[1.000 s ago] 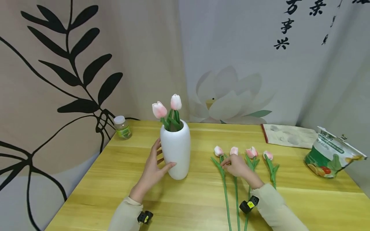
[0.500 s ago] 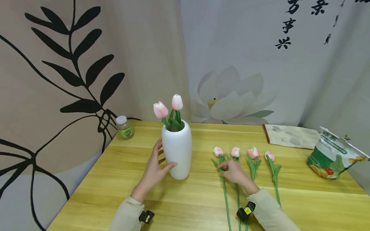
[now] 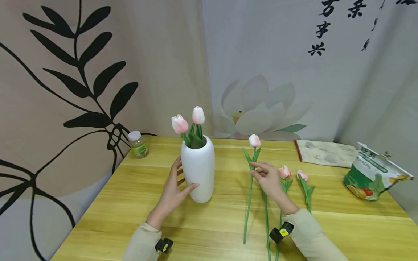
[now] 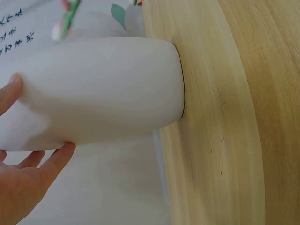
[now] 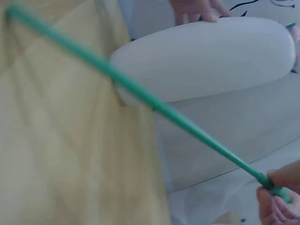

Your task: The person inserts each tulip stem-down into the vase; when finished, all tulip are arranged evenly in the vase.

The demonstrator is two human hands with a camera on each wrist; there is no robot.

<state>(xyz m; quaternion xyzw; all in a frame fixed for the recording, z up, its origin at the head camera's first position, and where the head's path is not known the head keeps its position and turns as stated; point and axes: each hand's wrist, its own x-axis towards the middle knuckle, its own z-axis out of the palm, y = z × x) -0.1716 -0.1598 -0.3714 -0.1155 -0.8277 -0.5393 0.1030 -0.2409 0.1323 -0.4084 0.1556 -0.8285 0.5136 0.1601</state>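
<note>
A tall white vase point(image 3: 199, 175) stands upright on the table, with two pink-white tulips point(image 3: 180, 124) in its mouth. My left hand point(image 3: 172, 192) holds the vase from its left side, thumb on the front and fingers round the far side. To the right, my right hand point(image 3: 269, 181) pinches a tulip point(image 3: 254, 141) below its leaves. That tulip is raised with its bloom up, and its green stem point(image 5: 154, 102) slants across the right wrist view. More tulips point(image 3: 285, 172) lie beside and under the right hand, which hides one bloom.
A small lidded jar point(image 3: 139, 145) stands at the back left. At the back right lie a folded cloth-like mat point(image 3: 328, 153) and a green-white snack bag point(image 3: 372, 175) with a clip. A printed curtain point(image 3: 261, 54) hangs behind the table point(image 3: 107, 224).
The right hand has taken hold of the leftmost lying tulip and lifted it off the table, its bloom rising. The left hand stays on the vase.
</note>
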